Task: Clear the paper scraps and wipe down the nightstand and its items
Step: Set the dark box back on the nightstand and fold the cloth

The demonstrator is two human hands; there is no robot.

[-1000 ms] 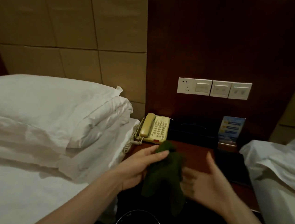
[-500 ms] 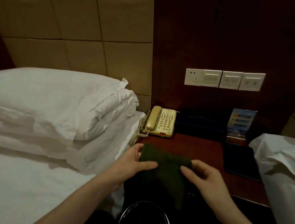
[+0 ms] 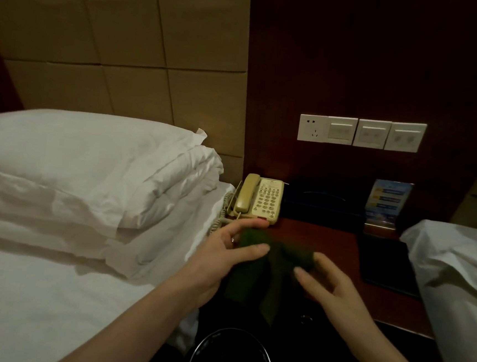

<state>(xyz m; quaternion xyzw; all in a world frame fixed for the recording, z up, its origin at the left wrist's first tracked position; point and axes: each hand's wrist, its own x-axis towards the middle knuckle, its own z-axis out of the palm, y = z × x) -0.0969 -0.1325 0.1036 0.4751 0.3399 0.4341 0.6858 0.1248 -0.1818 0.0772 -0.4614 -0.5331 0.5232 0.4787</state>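
Note:
A dark green cloth (image 3: 269, 273) hangs bunched between my two hands above the front of the reddish wooden nightstand (image 3: 326, 246). My left hand (image 3: 222, 254) pinches its left end between thumb and fingers. My right hand (image 3: 329, 284) holds its right end, thumb on the near side. A beige telephone (image 3: 259, 198) with a coiled cord sits at the nightstand's back left, just beyond my left fingertips. No paper scraps show on the nightstand.
A dark tissue box (image 3: 321, 208) and a blue sign card (image 3: 385, 203) stand at the back. A black folder (image 3: 386, 263) lies at the right. A round waste bin (image 3: 232, 356) sits below. White beds (image 3: 71, 195) flank both sides.
The cloth was drawn out flat between both hands half a second ago; now it is bunched and sagging in the middle. Both hands sit slightly nearer the telephone.

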